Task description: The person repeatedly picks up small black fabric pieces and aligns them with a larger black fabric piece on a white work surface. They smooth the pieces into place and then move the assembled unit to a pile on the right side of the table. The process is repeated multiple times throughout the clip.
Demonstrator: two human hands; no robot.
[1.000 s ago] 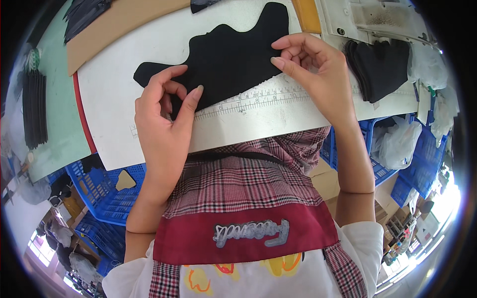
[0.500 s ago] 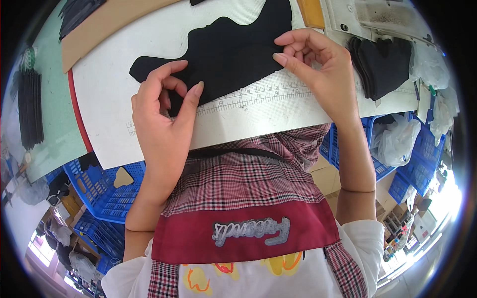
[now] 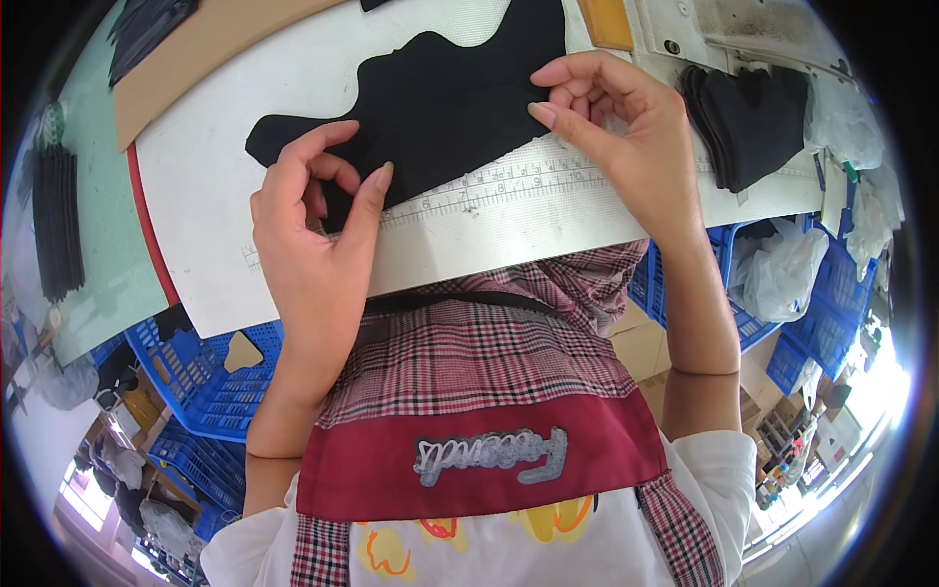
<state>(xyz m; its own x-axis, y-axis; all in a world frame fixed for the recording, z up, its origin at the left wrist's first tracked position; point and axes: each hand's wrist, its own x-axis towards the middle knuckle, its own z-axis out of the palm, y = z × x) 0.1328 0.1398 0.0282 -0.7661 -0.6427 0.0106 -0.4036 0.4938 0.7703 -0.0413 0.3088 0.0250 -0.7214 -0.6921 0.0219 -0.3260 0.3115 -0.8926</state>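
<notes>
A black cut piece of cloth (image 3: 440,108) with a wavy far edge lies flat on the white work surface. My left hand (image 3: 318,205) rests over its left part. There the thumb and forefinger stand apart, the other fingers curling beneath, and the cloth shows in the gap. At the cloth's right edge is my right hand (image 3: 616,122), its thumb and forefinger tips on the black material with a gap between them; the remaining fingers are bent. Along the cloth's near edge runs a printed ruler scale (image 3: 489,191).
A stack of black pieces (image 3: 748,127) lies at the right, with clear plastic bags beyond. Another black stack (image 3: 57,220) sits on the green surface (image 3: 108,245) at left. Blue crates (image 3: 201,377) stand below the table edge. Brown cardboard (image 3: 215,44) lies at the far left.
The view has shifted slightly, so cloth and hands appear a little farther left. Both hands keep nearly the same pose on the cloth.
</notes>
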